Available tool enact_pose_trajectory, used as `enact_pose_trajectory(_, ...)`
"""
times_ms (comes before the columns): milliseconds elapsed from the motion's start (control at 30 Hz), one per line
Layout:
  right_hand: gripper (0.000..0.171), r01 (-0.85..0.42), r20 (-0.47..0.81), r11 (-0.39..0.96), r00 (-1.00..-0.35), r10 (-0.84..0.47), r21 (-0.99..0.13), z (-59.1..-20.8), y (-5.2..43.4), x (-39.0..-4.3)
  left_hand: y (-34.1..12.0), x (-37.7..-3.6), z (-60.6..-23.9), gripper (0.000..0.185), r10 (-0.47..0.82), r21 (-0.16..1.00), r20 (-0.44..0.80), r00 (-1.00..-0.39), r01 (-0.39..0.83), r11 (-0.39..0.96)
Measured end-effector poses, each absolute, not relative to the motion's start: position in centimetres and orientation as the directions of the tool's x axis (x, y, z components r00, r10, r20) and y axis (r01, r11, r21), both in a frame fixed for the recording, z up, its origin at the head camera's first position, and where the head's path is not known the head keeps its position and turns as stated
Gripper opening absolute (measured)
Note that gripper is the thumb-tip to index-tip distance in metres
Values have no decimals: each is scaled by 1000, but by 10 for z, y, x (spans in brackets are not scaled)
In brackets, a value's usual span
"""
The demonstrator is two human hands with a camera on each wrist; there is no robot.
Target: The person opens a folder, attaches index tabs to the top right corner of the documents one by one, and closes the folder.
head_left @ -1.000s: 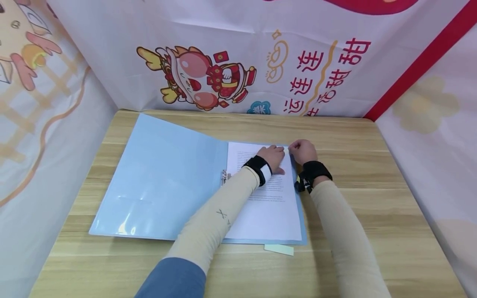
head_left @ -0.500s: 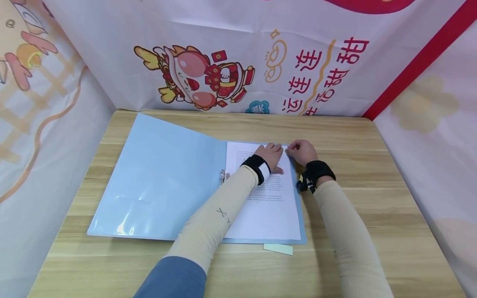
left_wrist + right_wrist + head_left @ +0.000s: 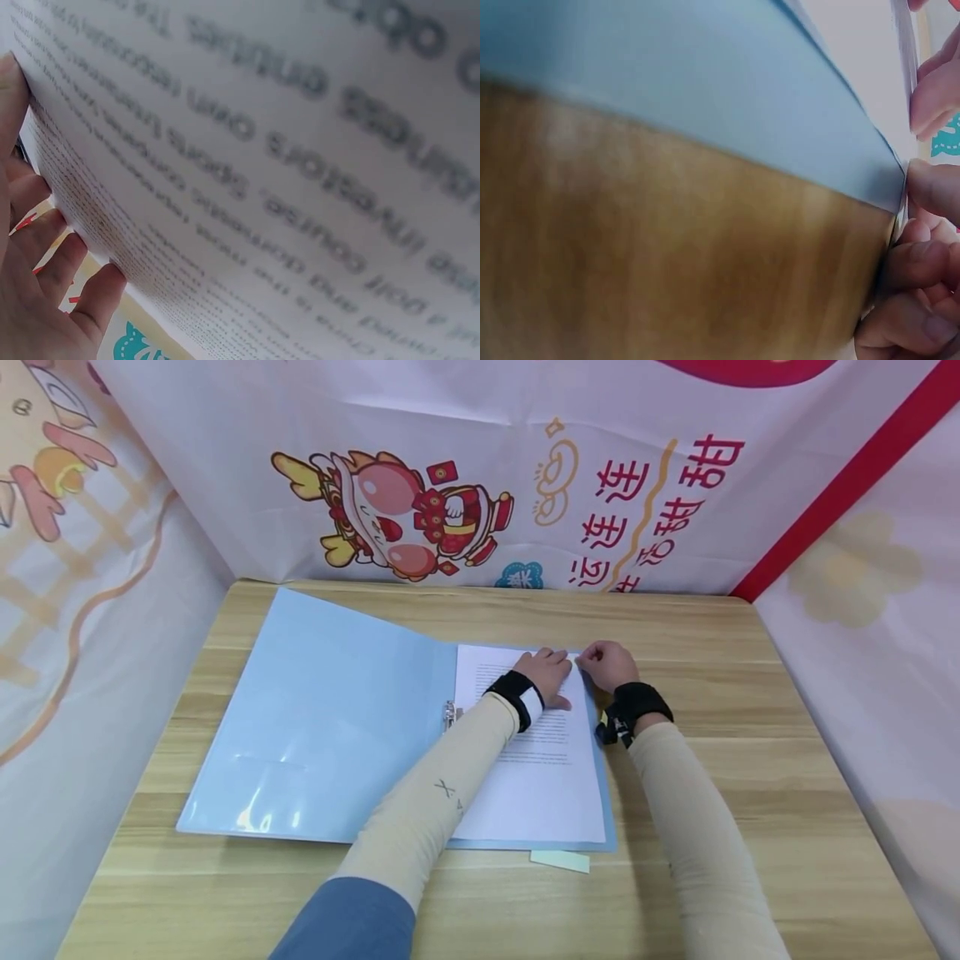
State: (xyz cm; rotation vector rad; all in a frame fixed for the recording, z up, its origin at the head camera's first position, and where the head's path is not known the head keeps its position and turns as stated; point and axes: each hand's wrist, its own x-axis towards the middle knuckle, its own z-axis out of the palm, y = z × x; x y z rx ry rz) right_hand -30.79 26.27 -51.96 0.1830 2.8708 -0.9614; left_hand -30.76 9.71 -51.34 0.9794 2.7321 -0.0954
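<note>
A light blue folder (image 3: 330,710) lies open on the wooden table (image 3: 750,710). A white printed paper (image 3: 540,777) rests on its right half. My left hand (image 3: 551,675) lies flat on the paper near its top right corner, fingers straight. In the left wrist view those fingers (image 3: 52,277) run along the edge of the printed paper (image 3: 285,150). My right hand (image 3: 606,664) is curled at that same corner and pinches the paper's edge. In the right wrist view, its thumb and fingers (image 3: 919,289) close at the corner of the blue folder (image 3: 667,90) above the table (image 3: 667,247).
A metal clip (image 3: 450,716) sits at the folder's spine. A pale green sticky note (image 3: 559,861) lies on the table just below the folder's bottom edge. Printed cloth walls enclose the table at the back and on both sides.
</note>
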Motion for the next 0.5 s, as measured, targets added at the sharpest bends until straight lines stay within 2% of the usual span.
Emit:
enact_pose_trajectory(333,20,125,-200,796,-980,5,-592,-512,265,-306,93,-305,-511,89,626,8,-233,-744,642,767)
enact_pose_trajectory(500,21,126,-195,801,-981,12,-585,-515,266,-307,92,-304,-510,87,635,7,-230,-738,651,759)
